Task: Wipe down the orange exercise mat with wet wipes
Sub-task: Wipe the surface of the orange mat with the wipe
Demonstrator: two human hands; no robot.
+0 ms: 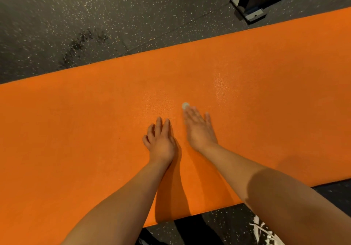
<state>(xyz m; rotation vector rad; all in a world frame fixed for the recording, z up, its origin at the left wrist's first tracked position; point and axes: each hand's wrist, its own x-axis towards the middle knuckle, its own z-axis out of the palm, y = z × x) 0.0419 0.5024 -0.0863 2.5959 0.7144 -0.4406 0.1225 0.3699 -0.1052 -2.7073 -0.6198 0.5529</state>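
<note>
The orange exercise mat [79,123] stretches across the whole view, lying on a dark speckled floor. My left hand [160,140] rests flat on the mat near its middle, fingers straight. Just to its right my right hand [199,128] lies flat on the mat and is motion-blurred. A small white wet wipe [185,105] peeks out from under its fingertips, pressed against the mat. A shiny damp streak [220,87] shows on the mat beyond the right hand.
Dark speckled rubber floor [95,12] lies beyond the mat, with a darker stain [81,43]. A grey metal equipment base [252,1] stands at the far right. Near the bottom edge are a dark trouser leg [193,231] and a black-and-white shoe [264,231].
</note>
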